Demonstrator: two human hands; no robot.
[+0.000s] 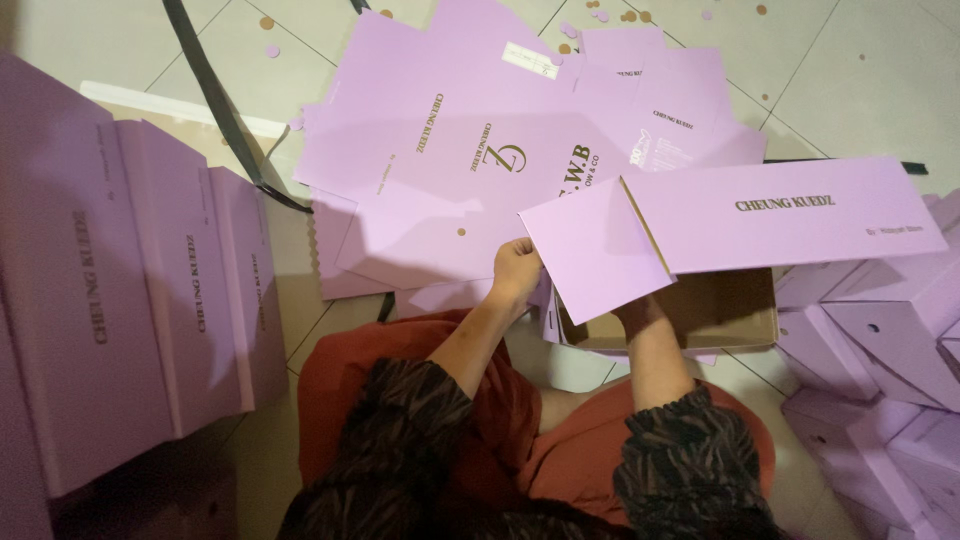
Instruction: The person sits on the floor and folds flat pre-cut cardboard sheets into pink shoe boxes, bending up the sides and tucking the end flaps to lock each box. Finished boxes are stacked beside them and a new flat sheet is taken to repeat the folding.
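We see the left hand curled on the near edge of a lilac box that is half folded: one long printed panel stands out to the right, a square flap tilts toward us, and the brown inside shows beneath. The right hand reaches under that flap and is mostly hidden, so we cannot tell how it grips. The box sits on the floor just past the knees. By our judgement it is only partly formed, its flaps not yet tucked. Beyond it a loose heap of flat lilac sheets with dark lettering, one bearing a small white label, awaits folding. Finished lilac boxes stand in a row at left, and more are piled at right.
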